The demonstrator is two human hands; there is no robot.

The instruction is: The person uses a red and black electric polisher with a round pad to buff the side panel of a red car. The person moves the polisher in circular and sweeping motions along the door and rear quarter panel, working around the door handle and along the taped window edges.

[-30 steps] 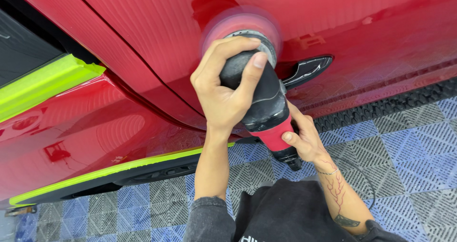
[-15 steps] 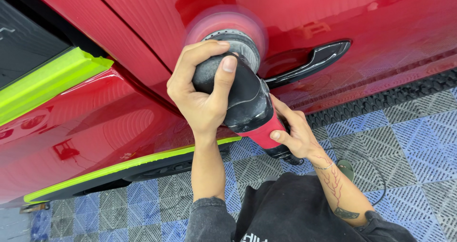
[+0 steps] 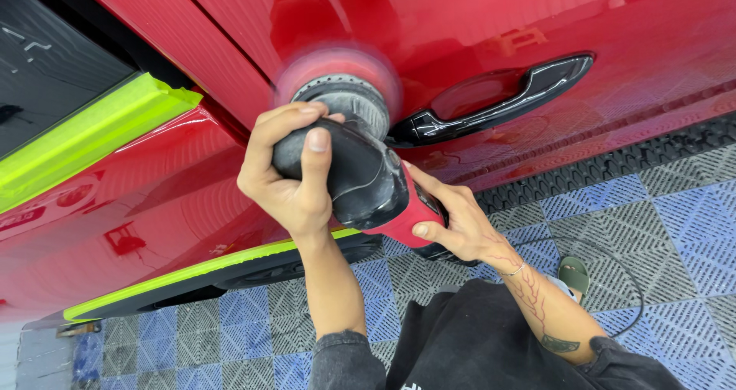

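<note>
Shifted left of the door handle (image 3: 498,98), black-and-red polisher (image 3: 360,179) pad blurs.

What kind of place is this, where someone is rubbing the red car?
Probably a car detailing or body shop. A polishing machine is pressed against a glossy red car door, yellow-green masking tape covers trim, and the floor is grey and blue interlocking tiles.
</note>
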